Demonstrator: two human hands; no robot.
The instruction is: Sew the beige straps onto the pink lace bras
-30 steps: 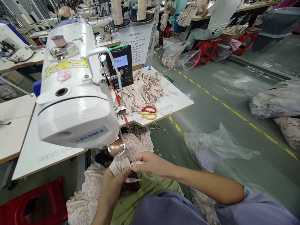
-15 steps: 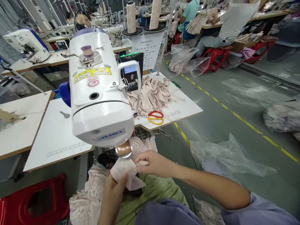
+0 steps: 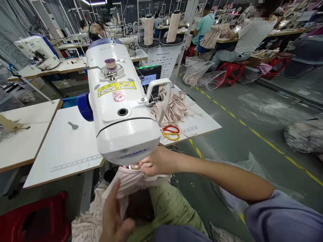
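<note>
My right hand (image 3: 157, 163) is closed on a strip of pale pink fabric (image 3: 131, 179), holding its edge up right under the head of the white sewing machine (image 3: 121, 107). My left hand (image 3: 113, 218) is low in the picture, with its fingers spread behind the hanging part of the same fabric. More pink lace cloth (image 3: 85, 225) lies in my lap. Where the needle sits is hidden by the machine head.
A pile of beige straps (image 3: 174, 107) and red and yellow scissors (image 3: 171, 132) lie on the white table (image 3: 63, 148) to the right of the machine. A red stool (image 3: 32, 222) stands at the lower left. Plastic bags (image 3: 302, 136) lie on the floor. Other people sit at tables behind.
My right hand has lifted the fabric from my lap up to the underside of the machine head. My left hand let go of its pinch and dropped lower with its fingers spread.
</note>
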